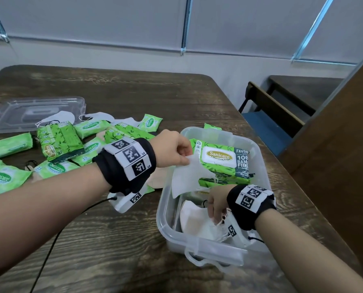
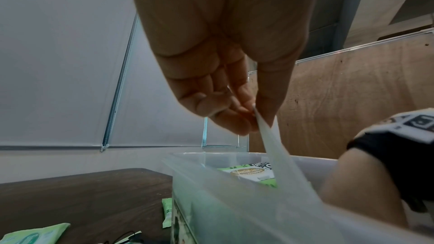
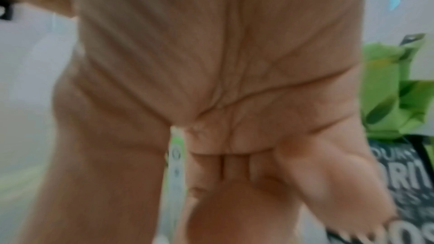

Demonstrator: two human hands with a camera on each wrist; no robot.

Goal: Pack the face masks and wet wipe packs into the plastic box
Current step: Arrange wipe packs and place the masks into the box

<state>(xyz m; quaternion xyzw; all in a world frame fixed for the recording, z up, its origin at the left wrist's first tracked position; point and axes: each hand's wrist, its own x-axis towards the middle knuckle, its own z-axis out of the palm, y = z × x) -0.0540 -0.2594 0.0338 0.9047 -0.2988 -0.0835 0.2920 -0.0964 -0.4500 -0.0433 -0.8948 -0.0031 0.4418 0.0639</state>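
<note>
Head view: left hand pinches the top corner of a white face mask and dangles it over the plastic box, lower edge already inside near the left wall. Left wrist view confirms thumb and fingertips nip just a thin edge of the mask. Right hand is down in the near end of the box, fingers curled onto the white masks already lying there; right wrist view is too blurred to tell how firm that grip is. Large wipe pack fills the far half of the box. Plenty still out on the bench: small green wipe packs, larger leaf-print packs, more masks near the clear lid far left. Risks, as I judge them: the pinch is shallow, so the mask could slip and drape over the left rim or land on the bench. If released high it likely unfolds and sits puffy, eating room the remaining packs need. Ear loops could snag on the right hand's fingers or on the loose masks, dragging them out when that hand lifts. The wrist cable trailing over the bench near the loose packs could catch one. The box is light, so a push against a wall may skid it.
</note>
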